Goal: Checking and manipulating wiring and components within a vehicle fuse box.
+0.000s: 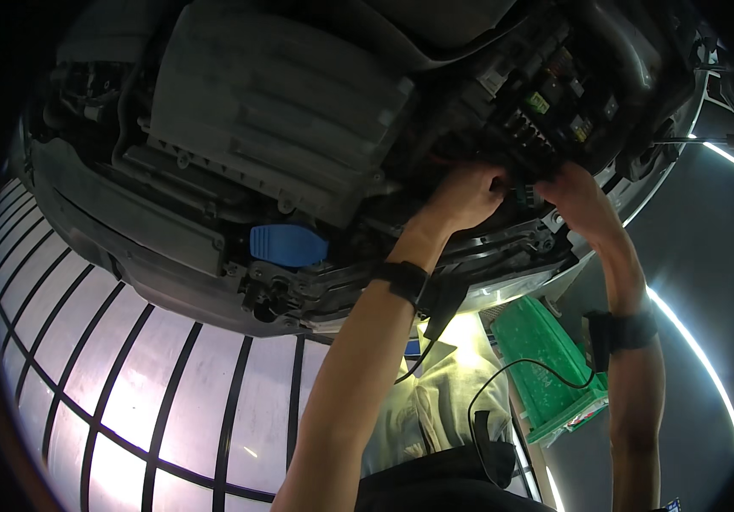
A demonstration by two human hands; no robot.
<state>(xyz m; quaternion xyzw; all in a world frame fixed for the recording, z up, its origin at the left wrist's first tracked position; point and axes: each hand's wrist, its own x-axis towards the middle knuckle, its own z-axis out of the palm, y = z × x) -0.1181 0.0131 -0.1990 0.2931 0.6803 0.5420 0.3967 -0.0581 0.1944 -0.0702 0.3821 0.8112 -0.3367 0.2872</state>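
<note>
An open fuse box [513,128] with rows of fuses and relays lies at the right side of a dim engine bay. My left hand [466,194] is closed at its near left edge, the fingers curled inward. What it holds, if anything, is lost in shadow. My right hand [580,203] bends in from the right against the box's near edge, with its fingers closed. Its fingertips are dark, so whatever is between them cannot be made out. A small gap separates the two hands, and dark parts of the box show there.
Left of my hands sits a large grey engine cover [273,111], with a blue cap [288,245] near its front. The car's front edge [188,299] curves below. A green bin [546,367] stands on the floor by my legs. Thin cables hang from my wrist straps.
</note>
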